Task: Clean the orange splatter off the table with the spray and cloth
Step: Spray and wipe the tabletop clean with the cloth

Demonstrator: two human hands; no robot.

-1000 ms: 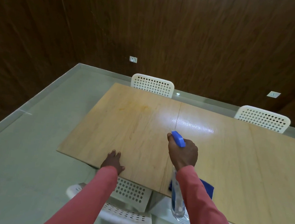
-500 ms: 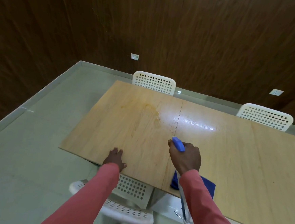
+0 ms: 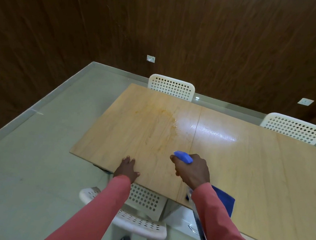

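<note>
the right hand gripped a clear plastic spray bottle by its blue trigger head; it looked light, rigid, maybe slick. the left hand lay flat on the pale wooden table. orange splatter sat at twelve o'clock; a soft blue cloth lay at five.

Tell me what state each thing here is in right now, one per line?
Left hand: flat on the table edge, fingers spread, holding nothing.
Right hand: curled round the spray bottle's neck.
Spray bottle: held up over the table, blue nozzle aimed at the stain.
Orange splatter: unwiped, glistening wet near its right side.
Blue cloth: lying on the near table edge, untouched.
Table: bare, glossy.
</note>
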